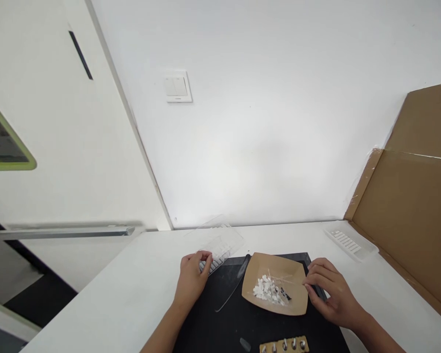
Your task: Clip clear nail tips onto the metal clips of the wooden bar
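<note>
My left hand (pixel 195 274) is closed, thumb and fingers pinched at the near left corner of a clear plastic compartment box (pixel 222 245) with its lid raised. Grey-white pieces sit in the box's near row. My right hand (pixel 327 289) is at the right edge of a brown paper tray (pixel 253 274). Its thumb and forefinger are pressed together; whatever is between them is too small to tell. Inside the tray lies a heap of small white pieces (pixel 268 289), with some dark bits (pixel 284 294) and thin clear strands beside it.
Under the tray is a black mat (pixel 220 323). A thin tool with a dark handle (pixel 244 264) lies left of the tray. Nearer me are a tan strip holding metal pieces (pixel 284 345) and a small translucent piece (pixel 245 344). A translucent container (pixel 353 245) and cardboard (pixel 407 211) stand right.
</note>
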Motion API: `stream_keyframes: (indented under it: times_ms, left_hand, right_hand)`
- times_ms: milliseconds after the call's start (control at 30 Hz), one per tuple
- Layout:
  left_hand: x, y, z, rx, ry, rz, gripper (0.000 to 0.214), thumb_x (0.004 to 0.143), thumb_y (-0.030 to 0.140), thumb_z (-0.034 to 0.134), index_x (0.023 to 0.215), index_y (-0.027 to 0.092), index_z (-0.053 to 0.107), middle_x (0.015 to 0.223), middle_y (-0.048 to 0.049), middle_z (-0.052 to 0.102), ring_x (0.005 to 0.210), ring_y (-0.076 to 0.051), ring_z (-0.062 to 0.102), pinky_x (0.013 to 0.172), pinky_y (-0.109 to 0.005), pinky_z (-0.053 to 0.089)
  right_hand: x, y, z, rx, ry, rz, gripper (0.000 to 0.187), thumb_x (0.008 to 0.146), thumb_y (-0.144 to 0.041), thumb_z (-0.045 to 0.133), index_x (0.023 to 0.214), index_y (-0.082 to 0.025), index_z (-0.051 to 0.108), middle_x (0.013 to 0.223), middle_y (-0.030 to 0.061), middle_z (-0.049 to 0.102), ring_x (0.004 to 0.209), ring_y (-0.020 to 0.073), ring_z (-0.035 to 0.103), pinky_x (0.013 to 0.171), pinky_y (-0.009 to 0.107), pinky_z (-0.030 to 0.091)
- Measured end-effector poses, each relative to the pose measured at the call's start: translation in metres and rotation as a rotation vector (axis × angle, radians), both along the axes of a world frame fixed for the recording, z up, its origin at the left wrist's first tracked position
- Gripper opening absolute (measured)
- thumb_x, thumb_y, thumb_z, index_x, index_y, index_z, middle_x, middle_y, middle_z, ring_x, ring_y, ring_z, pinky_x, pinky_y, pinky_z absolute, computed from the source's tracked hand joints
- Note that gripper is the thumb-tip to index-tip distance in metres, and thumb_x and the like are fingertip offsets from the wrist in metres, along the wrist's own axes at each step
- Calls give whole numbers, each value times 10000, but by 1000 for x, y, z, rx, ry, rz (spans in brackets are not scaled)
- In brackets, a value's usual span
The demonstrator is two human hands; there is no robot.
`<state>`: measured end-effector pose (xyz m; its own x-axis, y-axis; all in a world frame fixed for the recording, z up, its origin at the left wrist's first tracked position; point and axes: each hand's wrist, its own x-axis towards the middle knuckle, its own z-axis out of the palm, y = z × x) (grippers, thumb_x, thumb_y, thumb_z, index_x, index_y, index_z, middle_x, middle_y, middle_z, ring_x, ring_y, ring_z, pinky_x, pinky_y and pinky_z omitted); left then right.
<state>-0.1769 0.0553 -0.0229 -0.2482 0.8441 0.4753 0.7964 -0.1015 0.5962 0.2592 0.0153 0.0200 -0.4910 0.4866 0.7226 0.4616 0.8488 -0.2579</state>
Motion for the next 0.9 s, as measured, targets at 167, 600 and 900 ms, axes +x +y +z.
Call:
stream_keyframes:
  times_ms: [167, 600, 900]
  left_hand:
    - [4, -2, 2, 3, 23, -7, 384, 928, 542, 543, 940, 224, 758, 939, -109, 783, 1034, -363, 614, 965, -512, 531]
    - [37, -23, 29, 127, 21, -39, 414, 989, 587, 535, 983, 225, 738, 1040, -92, 754, 888, -265, 662, 824, -391, 571]
    - [78, -46, 36, 170, 76, -333, 286, 1016, 473, 559, 1015, 248, 734, 935, -64, 755, 895, -260, 658, 823, -393, 562]
  right_hand:
    - [-2, -1, 3, -16, 3, 17, 178, 927, -99, 654, 1008, -257, 655, 875, 36, 721, 884, 247, 667, 850, 451, 573]
    - [-10, -5, 1, -85, -45, 71, 153, 940, -123, 638, 1011, -256, 662, 857, 33, 710, 892, 237, 622, 848, 423, 557]
    - [-12, -1, -14, -203, -50, -202, 145, 980, -215, 611, 1109, -249, 669, 1052, 83, 709, 1024, 268, 647, 880, 433, 562]
